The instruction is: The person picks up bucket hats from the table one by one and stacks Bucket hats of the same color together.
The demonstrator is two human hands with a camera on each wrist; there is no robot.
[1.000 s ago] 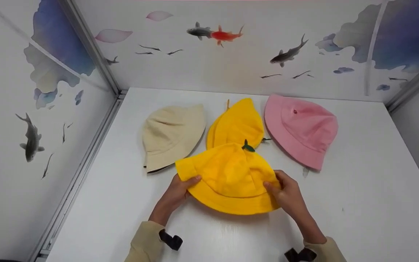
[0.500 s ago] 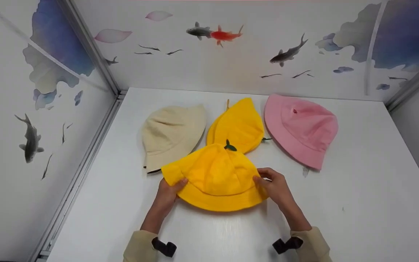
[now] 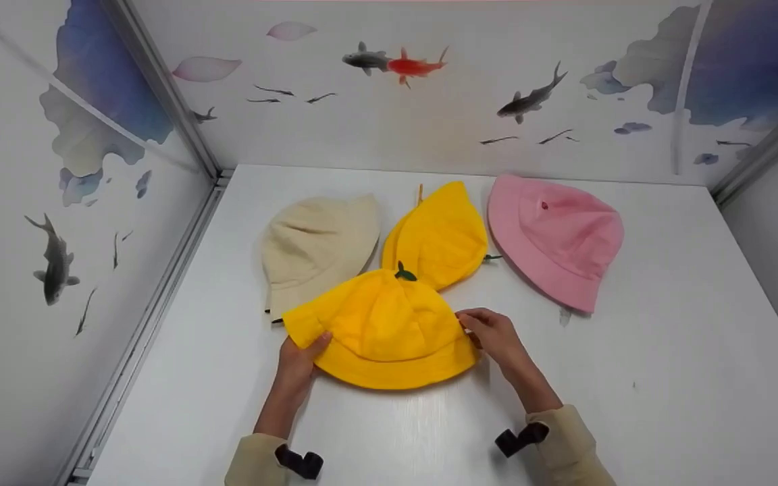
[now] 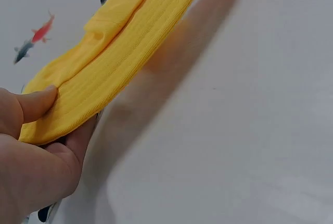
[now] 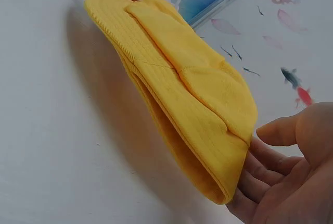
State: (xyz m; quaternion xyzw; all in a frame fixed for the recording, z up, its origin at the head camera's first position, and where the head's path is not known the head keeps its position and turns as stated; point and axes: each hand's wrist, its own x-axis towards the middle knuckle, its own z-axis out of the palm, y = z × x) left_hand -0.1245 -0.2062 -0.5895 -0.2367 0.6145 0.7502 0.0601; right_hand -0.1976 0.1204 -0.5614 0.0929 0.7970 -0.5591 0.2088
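A yellow bucket hat (image 3: 385, 331) with a small green leaf (image 3: 404, 273) at its crown lies flattened at the near middle of the white worktop (image 3: 666, 378), its far edge overlapping a second yellow hat (image 3: 439, 233) behind it. The left hand (image 3: 296, 358) pinches the brim's left end, thumb on top and fingers (image 4: 78, 140) beneath, while the right hand (image 3: 494, 334) holds the right end with loosely curled fingers (image 5: 260, 177) under the folded brim. A beige hat (image 3: 315, 246) lies at the back left and a pink hat (image 3: 558, 236) at the back right
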